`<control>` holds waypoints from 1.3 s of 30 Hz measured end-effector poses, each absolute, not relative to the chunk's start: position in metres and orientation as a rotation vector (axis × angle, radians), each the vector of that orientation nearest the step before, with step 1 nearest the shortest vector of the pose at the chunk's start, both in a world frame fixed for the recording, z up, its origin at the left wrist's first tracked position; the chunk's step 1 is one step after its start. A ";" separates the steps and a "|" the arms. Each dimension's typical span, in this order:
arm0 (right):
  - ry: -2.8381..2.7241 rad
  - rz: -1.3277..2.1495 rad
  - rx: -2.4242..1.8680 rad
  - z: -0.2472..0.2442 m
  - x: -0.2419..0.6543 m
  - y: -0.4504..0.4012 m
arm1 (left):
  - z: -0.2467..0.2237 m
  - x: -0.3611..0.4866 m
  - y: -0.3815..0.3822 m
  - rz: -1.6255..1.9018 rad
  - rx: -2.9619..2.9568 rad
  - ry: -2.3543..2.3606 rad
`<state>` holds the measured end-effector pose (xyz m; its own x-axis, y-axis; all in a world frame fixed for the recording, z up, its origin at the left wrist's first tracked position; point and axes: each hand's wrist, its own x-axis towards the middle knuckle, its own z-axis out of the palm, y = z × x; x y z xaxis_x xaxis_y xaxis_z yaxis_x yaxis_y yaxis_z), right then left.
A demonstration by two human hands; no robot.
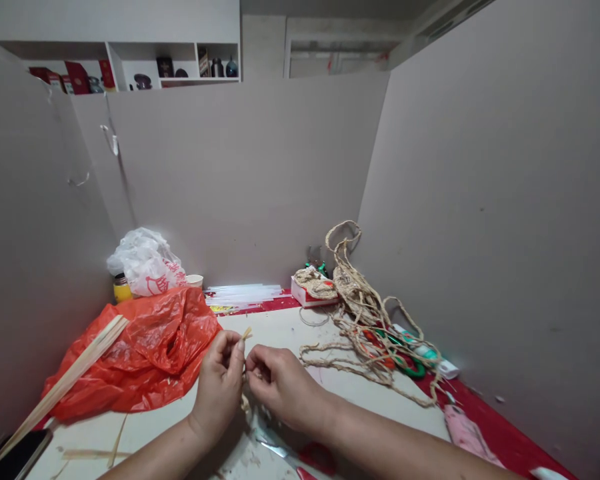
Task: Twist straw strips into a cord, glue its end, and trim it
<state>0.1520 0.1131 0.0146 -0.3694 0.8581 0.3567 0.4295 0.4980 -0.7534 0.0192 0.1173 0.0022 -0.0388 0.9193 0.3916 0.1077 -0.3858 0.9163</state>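
My left hand [219, 377] is closed in a pinch on a straw strip, whose pale end [247, 333] sticks out above the thumb. Right beside it, my right hand [285, 388] is also closed, thumb and fingertips together; what they grip is mostly hidden. A bit of pale straw shows below, between the two hands. Under my right wrist, a pair of scissors [276, 448] with red handles lies partly covered on the white tabletop [275, 327].
A red plastic bag [150, 360] lies at left, with a bundle of straw strips [70, 380] across it. Braided straw cord [355, 300] is heaped at right over green-handled scissors [413, 367]. Clear sticks [245, 293] lie at the back. Grey panels surround the table.
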 end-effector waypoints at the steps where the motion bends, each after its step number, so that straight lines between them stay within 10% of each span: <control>1: -1.994 0.673 -1.082 0.015 0.151 0.113 | 0.001 0.019 0.118 1.519 1.541 1.132; 27: -1.694 -0.222 -1.553 0.075 0.302 0.203 | -0.015 -0.019 0.173 1.497 1.012 1.104; 35: -2.008 -0.213 -1.616 0.053 0.270 0.162 | -0.013 -0.016 0.170 1.412 0.879 0.968; 39: -2.486 0.326 -1.520 0.039 0.222 0.080 | -0.012 -0.014 0.169 1.380 0.876 0.958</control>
<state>0.2216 0.0804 0.0395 -0.4465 0.8926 0.0620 0.8465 0.4439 -0.2938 -0.0140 0.1686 -0.0116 -0.0361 0.9987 -0.0354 -0.3821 0.0189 0.9239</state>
